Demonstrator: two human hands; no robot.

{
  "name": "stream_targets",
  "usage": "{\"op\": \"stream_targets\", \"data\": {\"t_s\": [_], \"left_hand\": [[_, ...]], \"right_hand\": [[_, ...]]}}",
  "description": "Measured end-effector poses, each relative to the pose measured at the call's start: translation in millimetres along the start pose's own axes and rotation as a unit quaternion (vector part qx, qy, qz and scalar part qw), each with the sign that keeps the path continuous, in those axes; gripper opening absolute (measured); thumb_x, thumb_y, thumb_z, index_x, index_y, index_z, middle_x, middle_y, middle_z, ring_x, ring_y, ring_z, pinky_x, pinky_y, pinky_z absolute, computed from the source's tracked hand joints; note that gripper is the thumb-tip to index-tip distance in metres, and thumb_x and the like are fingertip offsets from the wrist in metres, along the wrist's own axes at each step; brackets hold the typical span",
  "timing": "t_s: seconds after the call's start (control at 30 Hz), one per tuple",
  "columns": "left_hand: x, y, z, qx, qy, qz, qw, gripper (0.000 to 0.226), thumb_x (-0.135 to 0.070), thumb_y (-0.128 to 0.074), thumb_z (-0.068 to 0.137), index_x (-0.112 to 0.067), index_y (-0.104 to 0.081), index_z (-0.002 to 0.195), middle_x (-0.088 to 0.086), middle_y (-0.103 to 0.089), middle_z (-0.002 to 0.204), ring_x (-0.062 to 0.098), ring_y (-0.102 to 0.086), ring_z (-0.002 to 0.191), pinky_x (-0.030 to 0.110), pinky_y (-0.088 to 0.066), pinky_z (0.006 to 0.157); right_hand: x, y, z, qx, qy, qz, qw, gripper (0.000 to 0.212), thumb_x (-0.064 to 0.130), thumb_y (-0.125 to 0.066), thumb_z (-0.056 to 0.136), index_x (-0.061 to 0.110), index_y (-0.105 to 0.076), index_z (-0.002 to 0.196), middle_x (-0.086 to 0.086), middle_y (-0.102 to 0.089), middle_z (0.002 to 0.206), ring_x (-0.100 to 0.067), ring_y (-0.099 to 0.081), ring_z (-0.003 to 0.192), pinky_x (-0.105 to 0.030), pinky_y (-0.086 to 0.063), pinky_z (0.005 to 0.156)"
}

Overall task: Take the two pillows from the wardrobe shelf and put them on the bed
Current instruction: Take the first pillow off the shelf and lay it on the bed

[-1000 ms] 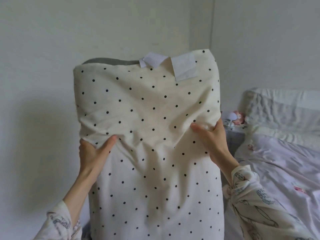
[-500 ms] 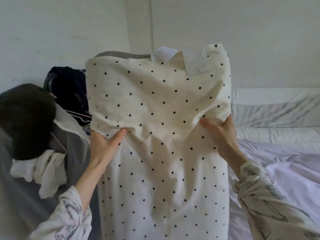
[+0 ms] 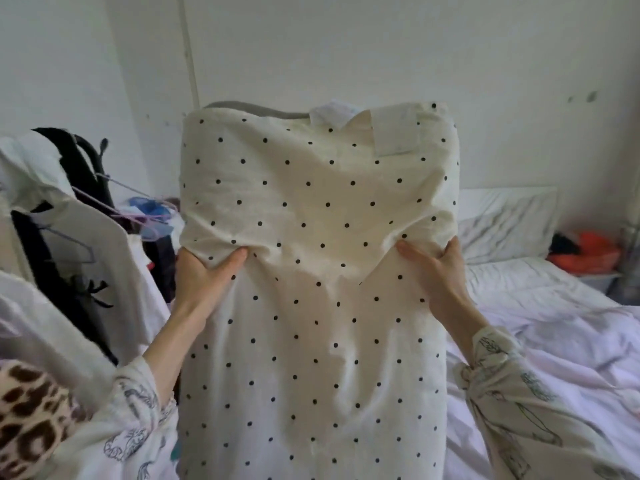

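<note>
A cream pillow with black dots (image 3: 318,271) stands upright in front of me and fills the middle of the view. My left hand (image 3: 204,275) grips its left edge, thumb pressed into the front. My right hand (image 3: 434,268) grips its right edge the same way. A grey strip (image 3: 252,107), perhaps a second pillow, peeks out behind the top edge; I cannot tell what it is. The bed (image 3: 554,323) with a pale lilac cover lies to the right and behind the pillow.
Clothes on hangers (image 3: 79,220) crowd the left side, with a leopard-print garment (image 3: 31,420) at the lower left. A white pillow (image 3: 505,223) leans at the bed's head. An orange item (image 3: 588,252) sits at the far right. White wall behind.
The view has swung right: the hanging clothes now sit further left and more of the bed shows. Both hands keep the same grip on the dotted pillow.
</note>
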State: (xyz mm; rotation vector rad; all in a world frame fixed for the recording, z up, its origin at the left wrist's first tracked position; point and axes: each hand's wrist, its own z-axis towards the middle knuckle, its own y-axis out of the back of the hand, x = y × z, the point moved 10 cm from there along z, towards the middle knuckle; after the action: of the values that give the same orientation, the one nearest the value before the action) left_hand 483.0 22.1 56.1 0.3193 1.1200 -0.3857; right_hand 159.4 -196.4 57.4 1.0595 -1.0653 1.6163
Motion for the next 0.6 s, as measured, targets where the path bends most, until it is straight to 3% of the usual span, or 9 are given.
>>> {"op": "stream_targets", "data": {"t_s": [0.13, 0.2, 0.33, 0.43, 0.6], "left_hand": [[25.8, -58.7, 94.2, 0.033, -0.022, -0.017, 0.999, 0.05, -0.033, -0.081, 0.065, -0.04, -0.047, 0.1, -0.013, -0.061, 0.102, 0.005, -0.06, 0.096, 0.026, -0.047, 0.08], [34.5, -88.0, 134.5, 0.046, -0.026, -0.022, 0.998, 0.051, -0.036, -0.081, 0.062, -0.036, -0.049, 0.102, -0.011, -0.062, 0.102, 0.01, -0.06, 0.098, 0.026, -0.049, 0.079], [56.7, -145.9, 206.2, 0.082, -0.049, -0.028, 0.995, 0.06, -0.049, -0.078, 0.053, -0.042, -0.054, 0.107, -0.013, -0.065, 0.106, -0.001, -0.062, 0.096, 0.015, -0.051, 0.073], [91.0, -190.5, 258.9, 0.088, -0.033, -0.008, 0.996, 0.086, -0.055, -0.078, 0.049, -0.022, -0.05, 0.124, -0.003, -0.064, 0.116, 0.011, -0.061, 0.104, 0.032, -0.053, 0.086], [157.5, -275.3, 344.9, 0.091, 0.01, 0.041, 0.995, 0.102, -0.062, -0.078, 0.044, -0.02, -0.038, 0.128, 0.001, -0.056, 0.125, 0.023, -0.054, 0.115, 0.046, -0.047, 0.096]], "right_hand": [[-30.8, -30.5, 72.7, -0.032, -0.007, -0.006, 0.999, 0.04, 0.028, -0.08, 0.07, 0.032, -0.048, 0.094, 0.005, -0.064, 0.095, -0.013, -0.064, 0.081, -0.023, -0.05, 0.052], [-41.6, -40.9, 109.1, -0.049, -0.012, -0.01, 0.999, 0.042, 0.028, -0.08, 0.07, 0.032, -0.047, 0.097, 0.007, -0.063, 0.094, -0.011, -0.063, 0.08, -0.018, -0.049, 0.045], [-67.4, -54.7, 180.7, -0.077, -0.015, -0.007, 0.997, 0.043, 0.024, -0.08, 0.07, 0.036, -0.047, 0.095, 0.01, -0.062, 0.092, -0.008, -0.061, 0.079, -0.012, -0.045, 0.039], [-95.2, -63.4, 235.2, -0.096, -0.013, -0.02, 0.995, 0.049, 0.026, -0.08, 0.07, 0.03, -0.046, 0.105, 0.011, -0.061, 0.094, -0.007, -0.06, 0.081, -0.016, -0.047, 0.044], [-161.1, -74.2, 343.5, -0.106, -0.034, -0.029, 0.993, 0.04, 0.029, -0.079, 0.07, 0.032, -0.045, 0.091, 0.003, -0.061, 0.098, -0.015, -0.061, 0.085, -0.027, -0.049, 0.054]]}}
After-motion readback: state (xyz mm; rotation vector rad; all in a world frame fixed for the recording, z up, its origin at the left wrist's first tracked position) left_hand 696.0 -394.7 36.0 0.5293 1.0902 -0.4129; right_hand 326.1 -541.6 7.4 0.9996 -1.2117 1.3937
